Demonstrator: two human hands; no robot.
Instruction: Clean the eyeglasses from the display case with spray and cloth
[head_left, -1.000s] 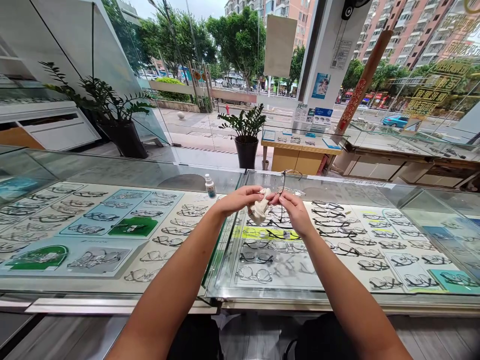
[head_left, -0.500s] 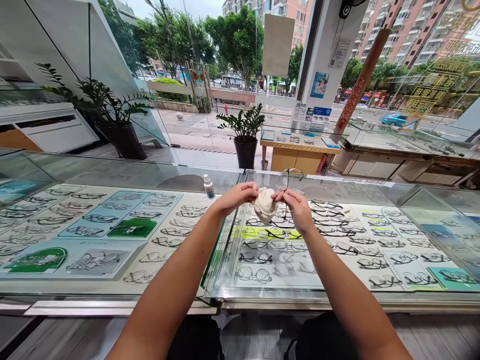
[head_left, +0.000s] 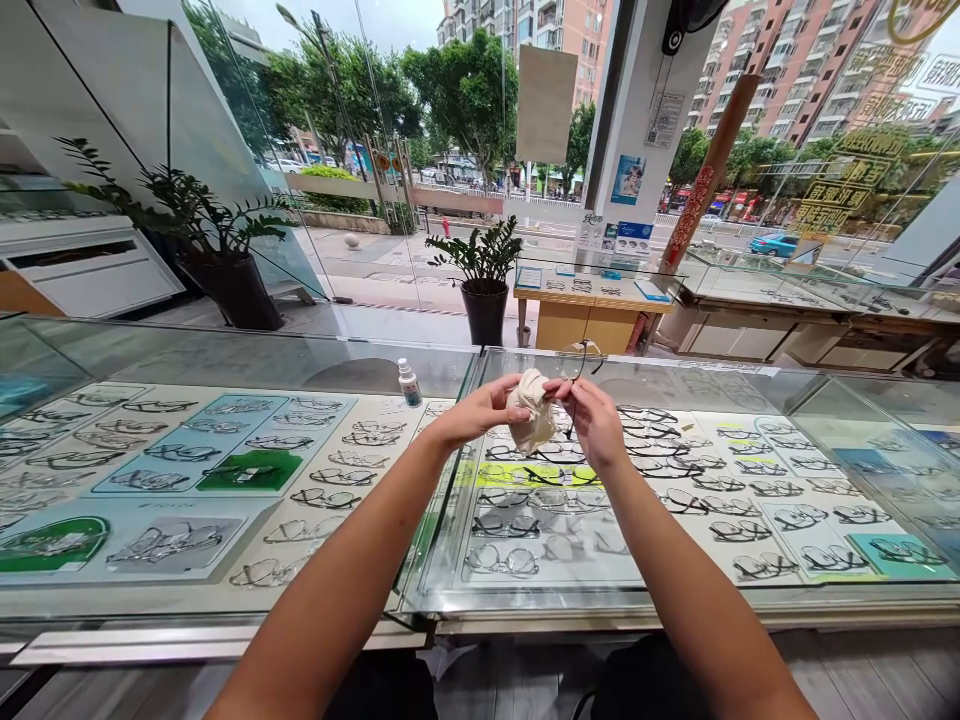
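Observation:
Above a glass display counter (head_left: 660, 600), my left hand (head_left: 480, 412) is closed on a crumpled cream cloth (head_left: 531, 415). The cloth is bunched round one lens of a thin dark-framed pair of glasses (head_left: 579, 362). My right hand (head_left: 594, 420) pinches the glasses' frame right beside the cloth, and the other lens and a temple stick up behind my fingers. Both hands meet at the middle of the view, over the right-hand case.
Under the glass lie several rows of spectacle frames (head_left: 675, 490) on cards. A small white bottle (head_left: 409, 384) stands on the countertop left of my hands. Potted plants (head_left: 480, 270), a wooden stand (head_left: 592, 310) and glass shopfront windows are beyond the counter.
The cloth has shifted upward and turned round the lens between my fingers. My hands stayed together, and the view tilted slightly down.

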